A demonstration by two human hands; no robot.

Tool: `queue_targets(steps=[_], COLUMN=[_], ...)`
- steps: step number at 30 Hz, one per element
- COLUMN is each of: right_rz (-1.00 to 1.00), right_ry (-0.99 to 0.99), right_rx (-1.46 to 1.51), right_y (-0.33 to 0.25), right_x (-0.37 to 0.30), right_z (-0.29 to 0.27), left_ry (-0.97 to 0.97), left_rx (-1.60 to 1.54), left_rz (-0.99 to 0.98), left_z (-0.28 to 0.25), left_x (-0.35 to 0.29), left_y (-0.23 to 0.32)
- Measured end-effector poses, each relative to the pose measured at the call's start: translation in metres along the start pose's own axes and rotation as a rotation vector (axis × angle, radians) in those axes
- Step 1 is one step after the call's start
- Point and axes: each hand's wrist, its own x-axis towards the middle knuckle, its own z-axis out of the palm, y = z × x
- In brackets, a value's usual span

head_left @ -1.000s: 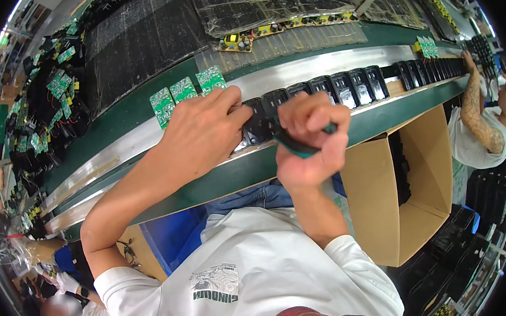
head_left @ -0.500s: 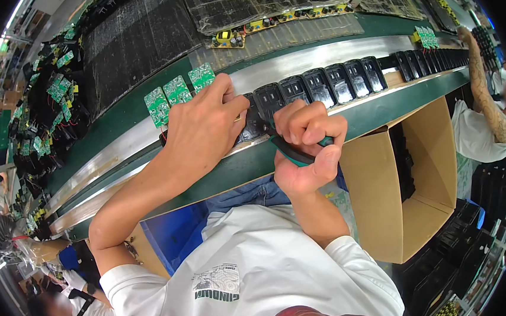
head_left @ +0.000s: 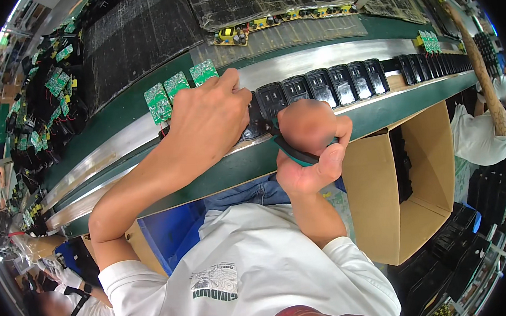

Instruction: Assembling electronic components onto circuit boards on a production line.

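Note:
My right hand point(head_left: 310, 165) is wrapped round pliers with teal and black handles point(head_left: 294, 152). Their dark jaws point left, toward a black plastic casing point(head_left: 255, 127) beside my left hand. Bent over the row's left end, my left hand point(head_left: 211, 119) has its fingers curled down; whatever they pinch is hidden beneath them. Three green circuit boards point(head_left: 157, 103) lean on the metal strip just beyond that hand, the last one close to its knuckles. Rightward from my hands runs a row of open black casings point(head_left: 320, 87).
A brown cardboard box point(head_left: 376, 202) with dark parts inside stands at the right. Behind the row, yellow boards point(head_left: 231, 37) lie near black mats point(head_left: 143, 48). Boards and wires point(head_left: 60, 84) are heaped at far left. A blue bin point(head_left: 173, 232) is below the bench; co-workers are at both sides.
My left hand has shifted slightly, its fingers staying bent at the casings. The right hand keeps hold of the pliers almost in place. At far right, a co-worker's arm has moved.

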Motion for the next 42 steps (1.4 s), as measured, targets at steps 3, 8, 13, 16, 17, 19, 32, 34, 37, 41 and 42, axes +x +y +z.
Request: queue_targets(steps=[3,8,13,16,17,19,32,34,37,41,42], right_rz=[-0.011,0.046,0.189,0.165,0.152,0.141,0.066,0.044,-0.008,0.029,-0.022], right_ry=[-0.003,0.055,0.085,-0.017,-0.064,-0.113,-0.096,-0.114,-0.064,-0.083,-0.061], right_rx=[0.025,0.021,-0.063,-0.072,-0.084,-0.091,-0.002,-0.023,-0.092,0.047,-0.022], right_y=[0.0,0.007,0.012,0.015,0.017,0.02,0.004,0.007,0.007,-0.003,-0.015], right_x=[0.001,0.017,0.036,0.037,0.036,0.033,0.022,0.023,0.024,0.026,0.032], right_z=[0.002,0.01,0.023,0.018,0.015,0.015,0.007,0.005,0.005,0.0,-0.016], left_ry=[-0.021,-0.053,-0.1,-0.109,-0.115,-0.121,-0.205,-0.288,-0.275,0.022,0.044], left_rx=[0.007,-0.007,-0.052,-0.058,-0.068,-0.076,-0.178,-0.265,-0.308,-0.223,-0.255], left_rz=[-0.004,-0.036,-0.049,-0.064,-0.067,-0.074,0.207,0.197,0.238,0.271,0.351], left_z=[0.0,0.0,-0.001,-0.001,0.0,0.001,-0.022,-0.017,-0.004,0.012,0.02], left_x=[0.002,0.002,0.002,0.005,0.006,0.006,0.076,0.086,0.085,0.046,0.069], left_y=[-0.001,0.0,-0.001,0.0,0.0,-0.001,-0.037,-0.049,-0.054,-0.047,-0.032])
